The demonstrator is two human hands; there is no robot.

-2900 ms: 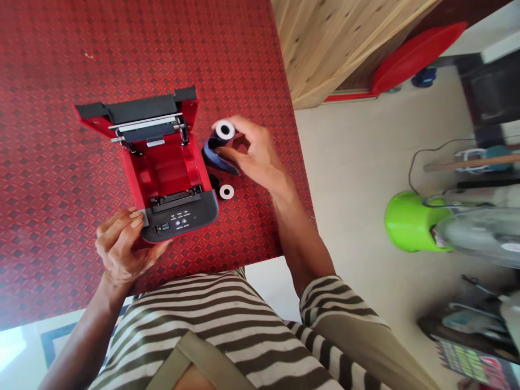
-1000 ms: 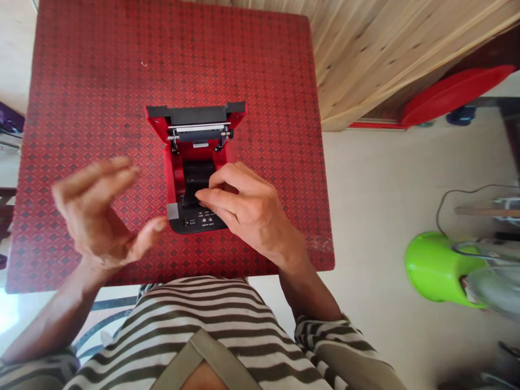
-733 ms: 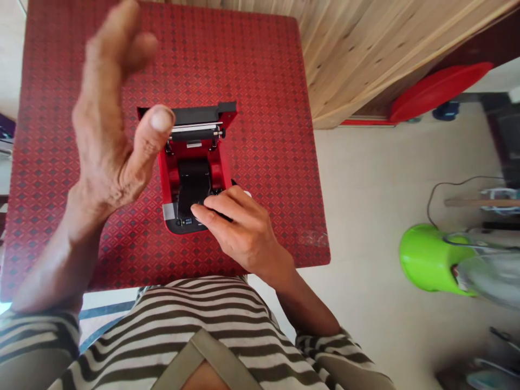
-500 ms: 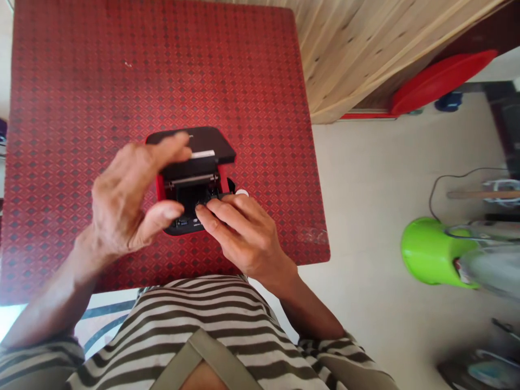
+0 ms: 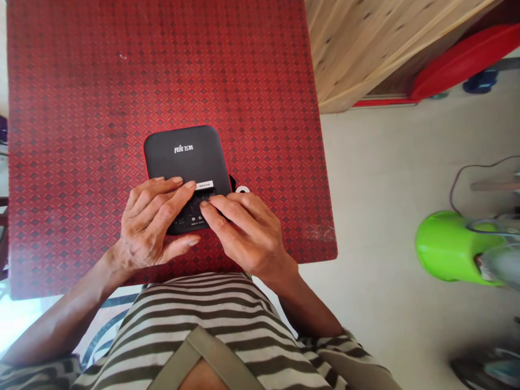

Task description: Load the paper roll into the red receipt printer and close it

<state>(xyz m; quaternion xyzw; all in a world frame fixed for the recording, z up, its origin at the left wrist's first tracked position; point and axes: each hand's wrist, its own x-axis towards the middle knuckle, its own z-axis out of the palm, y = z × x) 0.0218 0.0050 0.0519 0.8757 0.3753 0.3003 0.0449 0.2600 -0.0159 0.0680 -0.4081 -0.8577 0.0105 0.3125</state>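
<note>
Both hands rest on the small black-lidded printer (image 5: 187, 162), and neither grip is clenched on anything: the left hand (image 5: 152, 227) lies flat with its fingers spread over the near edge of the lid and its thumb tucked under the front, while the right hand (image 5: 244, 233) sets its fingertips (image 5: 205, 205) at the paper slot and button panel. The printer sits on the red patterned desk (image 5: 81, 108), close to the near edge, its lid down and a white label strip showing just beyond the fingers. A white-cored paper roll (image 5: 242, 190) peeks out just beside the printer's right flank, behind the right hand. Judging by this pose, seating the lid well calls for even downward pressure across both front corners, with the body steadied so it does not slide, and fingertips kept clear of the slot so nothing pinches.
</note>
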